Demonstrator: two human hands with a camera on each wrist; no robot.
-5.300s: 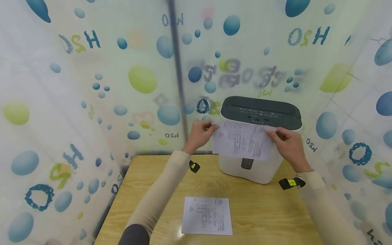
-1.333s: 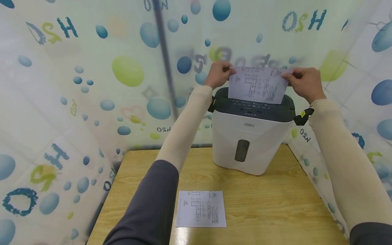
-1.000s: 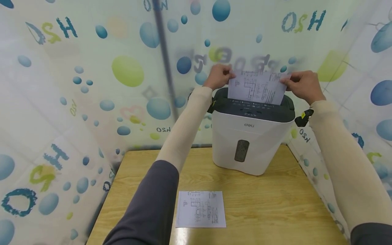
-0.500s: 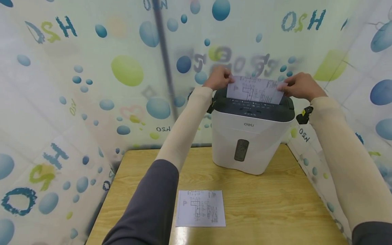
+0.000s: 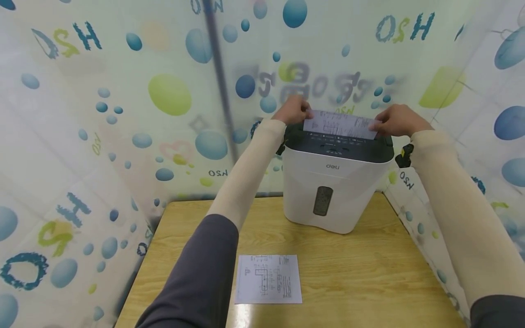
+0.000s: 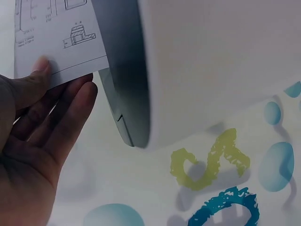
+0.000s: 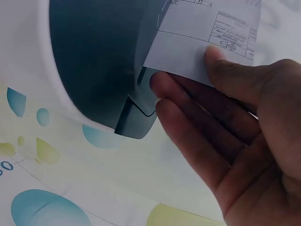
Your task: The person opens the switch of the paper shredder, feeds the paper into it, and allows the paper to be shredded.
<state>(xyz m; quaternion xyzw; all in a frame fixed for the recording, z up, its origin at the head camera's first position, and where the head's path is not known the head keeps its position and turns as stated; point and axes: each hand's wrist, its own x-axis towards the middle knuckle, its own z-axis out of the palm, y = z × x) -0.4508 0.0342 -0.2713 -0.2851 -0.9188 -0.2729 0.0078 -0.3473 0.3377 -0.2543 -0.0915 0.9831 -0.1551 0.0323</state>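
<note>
A sheet of paper [image 5: 338, 124] printed with a technical drawing stands in the top slot of a white paper shredder [image 5: 303, 191] with a dark lid. Its lower part is hidden inside the machine. My left hand [image 5: 293, 110] pinches the sheet's left edge; in the left wrist view the thumb lies on the printed face of the paper [image 6: 61, 42], fingers behind. At the opposite edge my right hand [image 5: 399, 120] pinches the same sheet, thumb in front, as the right wrist view shows. Both hands are close over the dark lid [image 7: 99, 61].
A second printed sheet [image 5: 268, 279] lies flat on the wooden table [image 5: 348, 273], in front of the shredder. Behind and beside the table hangs a curtain [image 5: 172, 136] with bubble and H2O prints. A black strap piece [image 5: 405, 156] sits at the right wrist.
Earlier the sheet was held in front of the shredder, then raised over its slot. Since then it has sunk steadily into the slot, both hands lowering with it. The sheet on the table stayed put.
</note>
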